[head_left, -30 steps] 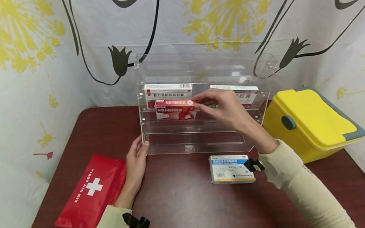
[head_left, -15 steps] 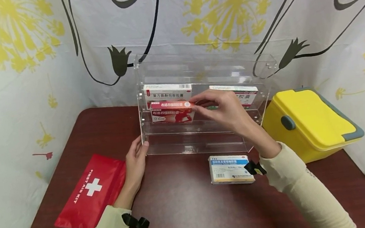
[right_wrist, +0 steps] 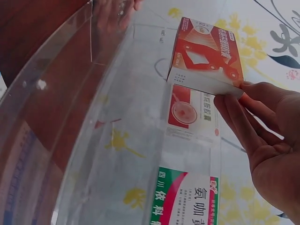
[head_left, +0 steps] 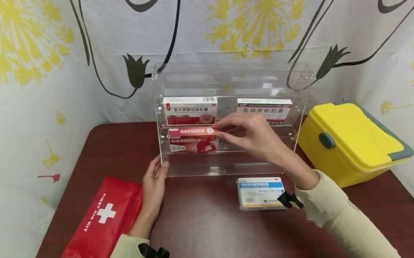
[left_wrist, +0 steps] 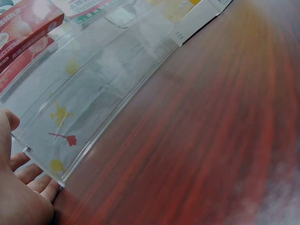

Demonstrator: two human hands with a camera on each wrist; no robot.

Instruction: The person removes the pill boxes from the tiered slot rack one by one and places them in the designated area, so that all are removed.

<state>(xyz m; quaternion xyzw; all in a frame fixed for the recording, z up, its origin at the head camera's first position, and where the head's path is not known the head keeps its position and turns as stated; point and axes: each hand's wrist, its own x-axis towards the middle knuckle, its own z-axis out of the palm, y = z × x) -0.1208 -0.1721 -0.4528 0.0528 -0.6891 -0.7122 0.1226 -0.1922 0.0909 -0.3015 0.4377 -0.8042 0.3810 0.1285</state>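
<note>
A clear acrylic display rack (head_left: 226,168) with stepped shelves stands on the table. My left hand (head_left: 155,185) holds its left side panel, thumb on the inner side and fingers outside; the left wrist view shows this hand (left_wrist: 21,180) at the panel's lower corner. Between thumb and fingertips my right hand (head_left: 254,134) pinches the right end of a red medicine box (head_left: 193,144), at the left of the middle shelf. Whether the box touches the shelf I cannot tell. Behind it, on a higher shelf, stand a white-and-red medicine box (head_left: 191,110) and a white, green and pink one (head_left: 264,109).
A white-and-blue medicine box (head_left: 261,192) lies flat on the table before the rack, near my right wrist. To the right sits a yellow cooler box (head_left: 355,134) with a grey handle. At the left lies a red first aid pouch (head_left: 104,219). Patterned curtain (head_left: 196,25) hangs behind.
My right hand has brought the red medicine box down and slightly left, from in front of the upper box to the lower shelf. My left hand stays on the rack's side.
</note>
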